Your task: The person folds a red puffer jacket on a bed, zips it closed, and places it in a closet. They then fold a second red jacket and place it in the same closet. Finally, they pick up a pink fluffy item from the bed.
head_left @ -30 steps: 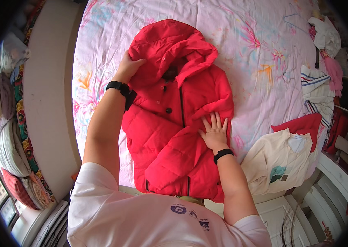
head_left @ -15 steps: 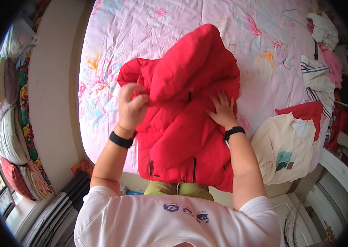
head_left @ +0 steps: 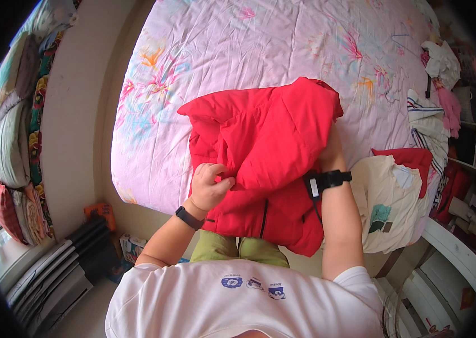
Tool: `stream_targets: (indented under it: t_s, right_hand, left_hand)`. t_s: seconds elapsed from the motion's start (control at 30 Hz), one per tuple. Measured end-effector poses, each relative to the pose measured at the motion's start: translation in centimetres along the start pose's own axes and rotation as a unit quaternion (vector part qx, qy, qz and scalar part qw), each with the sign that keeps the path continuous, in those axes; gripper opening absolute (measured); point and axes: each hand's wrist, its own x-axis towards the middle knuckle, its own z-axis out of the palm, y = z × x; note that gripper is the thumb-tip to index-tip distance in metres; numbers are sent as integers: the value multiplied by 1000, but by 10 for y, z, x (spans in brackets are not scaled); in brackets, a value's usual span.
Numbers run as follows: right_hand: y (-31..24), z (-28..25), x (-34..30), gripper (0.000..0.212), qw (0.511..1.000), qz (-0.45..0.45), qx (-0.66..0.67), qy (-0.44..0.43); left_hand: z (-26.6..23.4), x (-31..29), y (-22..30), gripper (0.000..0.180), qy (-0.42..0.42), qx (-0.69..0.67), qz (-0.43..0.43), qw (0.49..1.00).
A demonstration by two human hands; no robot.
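Observation:
A puffy red jacket (head_left: pixel 283 141) lies partly folded on the near edge of the bed, its dark front zipper showing near my legs. My left hand (head_left: pixel 211 186) pinches the jacket's fabric on the left side, fingers curled together. At the right side, my right hand (head_left: pixel 332 151) reaches in under the folded upper part of the jacket, so its fingers are hidden. Both wrists wear black bands, and a small white label shows by the right one.
A floral pink bedsheet (head_left: pixel 159 152) spreads beneath. To the right lie a cream top (head_left: pixel 387 197), a red garment (head_left: pixel 418 163) and a white striped garment (head_left: pixel 429 118). Shelves stand beyond. Folded bedding (head_left: pixel 10 146) is stacked at the left by a window.
The jacket's far part has been folded down nearer to me. My left hand has moved right and nearer; my right hand has slid from lying flat on the jacket to under its right edge.

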Motion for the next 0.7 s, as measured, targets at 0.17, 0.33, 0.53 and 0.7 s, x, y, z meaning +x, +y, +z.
stream_targets:
  t_s: [0.17, 0.33, 0.53, 0.7]
  right_hand:
    - [32, 1, -16, 67, 898, 406, 122, -121]
    - [-3, -12, -16, 88, 798, 523, 247, 167]
    - [-39, 32, 14, 78, 946, 295, 135, 6]
    - [-18, 32, 62, 12, 732, 409, 529, 129]
  left_hand:
    - [-4, -6, -27, 15, -11, 130, -100, 986]
    - [7, -10, -41, 11, -56, -39, -213, 975]
    - [32, 6, -28, 46, 16, -213, -576, 789]
    - [32, 65, -43, 37, 33, -534, -566, 627]
